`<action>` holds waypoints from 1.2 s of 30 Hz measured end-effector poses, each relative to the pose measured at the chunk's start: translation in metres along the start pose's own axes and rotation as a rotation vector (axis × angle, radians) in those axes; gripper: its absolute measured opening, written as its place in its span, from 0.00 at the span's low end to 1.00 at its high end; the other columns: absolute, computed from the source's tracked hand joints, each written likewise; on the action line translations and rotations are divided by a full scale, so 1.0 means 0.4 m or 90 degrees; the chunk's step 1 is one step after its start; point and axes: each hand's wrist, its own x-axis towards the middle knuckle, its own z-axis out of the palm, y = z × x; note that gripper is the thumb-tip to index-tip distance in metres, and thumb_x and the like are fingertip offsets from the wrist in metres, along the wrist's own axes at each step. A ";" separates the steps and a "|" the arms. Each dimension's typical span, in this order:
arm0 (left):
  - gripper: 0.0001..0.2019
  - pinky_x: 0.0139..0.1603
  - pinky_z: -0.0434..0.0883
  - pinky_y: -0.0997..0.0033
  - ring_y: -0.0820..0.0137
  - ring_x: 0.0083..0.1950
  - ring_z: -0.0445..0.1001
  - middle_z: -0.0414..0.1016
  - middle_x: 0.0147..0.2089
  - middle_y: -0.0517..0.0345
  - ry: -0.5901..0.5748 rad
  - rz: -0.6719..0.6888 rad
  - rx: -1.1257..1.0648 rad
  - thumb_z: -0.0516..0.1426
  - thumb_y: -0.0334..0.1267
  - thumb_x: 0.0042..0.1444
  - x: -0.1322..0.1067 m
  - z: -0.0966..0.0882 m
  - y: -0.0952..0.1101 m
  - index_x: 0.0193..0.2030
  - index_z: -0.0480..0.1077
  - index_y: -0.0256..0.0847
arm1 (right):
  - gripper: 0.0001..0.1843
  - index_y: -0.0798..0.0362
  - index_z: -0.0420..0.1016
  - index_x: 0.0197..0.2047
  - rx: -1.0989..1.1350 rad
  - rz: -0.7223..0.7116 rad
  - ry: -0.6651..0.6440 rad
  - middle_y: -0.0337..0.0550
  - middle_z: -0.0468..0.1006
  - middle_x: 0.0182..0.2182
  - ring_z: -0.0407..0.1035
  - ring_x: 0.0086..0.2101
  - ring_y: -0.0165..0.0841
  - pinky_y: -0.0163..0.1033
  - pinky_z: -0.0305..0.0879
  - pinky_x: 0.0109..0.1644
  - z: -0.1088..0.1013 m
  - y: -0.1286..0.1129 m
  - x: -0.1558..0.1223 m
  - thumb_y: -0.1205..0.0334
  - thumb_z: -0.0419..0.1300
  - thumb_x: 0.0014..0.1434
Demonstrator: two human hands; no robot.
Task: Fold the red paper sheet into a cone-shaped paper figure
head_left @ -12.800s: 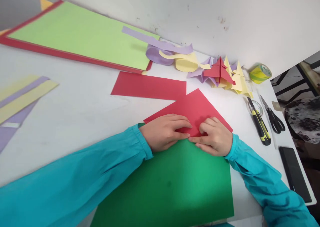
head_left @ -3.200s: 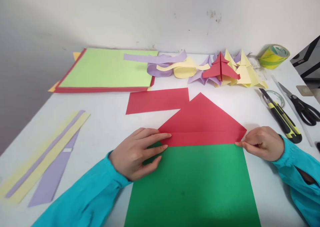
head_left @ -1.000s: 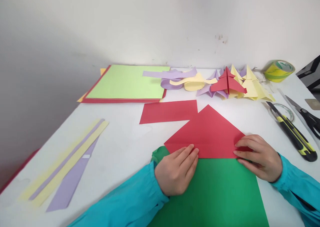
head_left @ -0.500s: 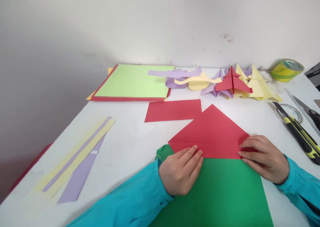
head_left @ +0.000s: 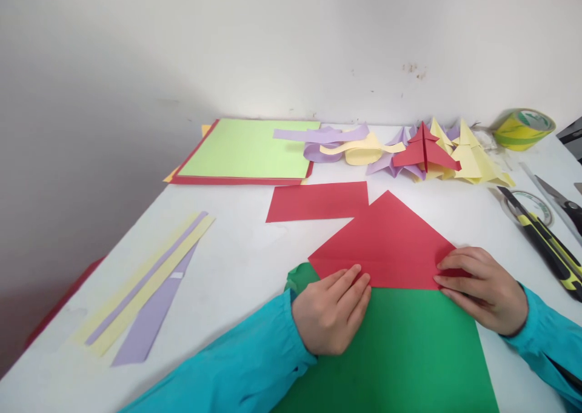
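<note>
While the table (head_left: 231, 279) bears red paper (head_left: 385, 240), smudges (head_left: 413, 68) mark the wall (head_left: 273, 43).

I'm at what looks like a paper-craft spot: a white table (head_left: 236, 261) by a scuffed pale wall (head_left: 273, 49), a creased red sheet (head_left: 386, 237) before me, folded paper planes (head_left: 424, 151), tape (head_left: 522, 133), a utility knife (head_left: 548, 243) and scissors (head_left: 569, 205) around. Home, classroom or office, I can't tell.
</note>
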 end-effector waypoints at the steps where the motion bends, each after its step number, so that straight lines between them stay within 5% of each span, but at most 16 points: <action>1: 0.10 0.40 0.78 0.58 0.55 0.47 0.76 0.78 0.42 0.41 0.003 0.000 -0.001 0.51 0.26 0.57 0.000 0.001 0.000 0.40 0.73 0.26 | 0.11 0.50 0.75 0.44 0.000 -0.001 0.000 0.47 0.76 0.40 0.68 0.42 0.38 0.49 0.65 0.46 0.000 0.000 0.000 0.68 0.59 0.57; 36: 0.11 0.39 0.79 0.60 0.56 0.45 0.77 0.79 0.41 0.44 0.003 -0.001 0.003 0.50 0.26 0.58 0.005 -0.003 -0.008 0.38 0.74 0.28 | 0.10 0.52 0.76 0.42 0.004 0.001 0.003 0.47 0.75 0.39 0.67 0.42 0.38 0.48 0.65 0.46 0.002 -0.002 0.002 0.68 0.60 0.56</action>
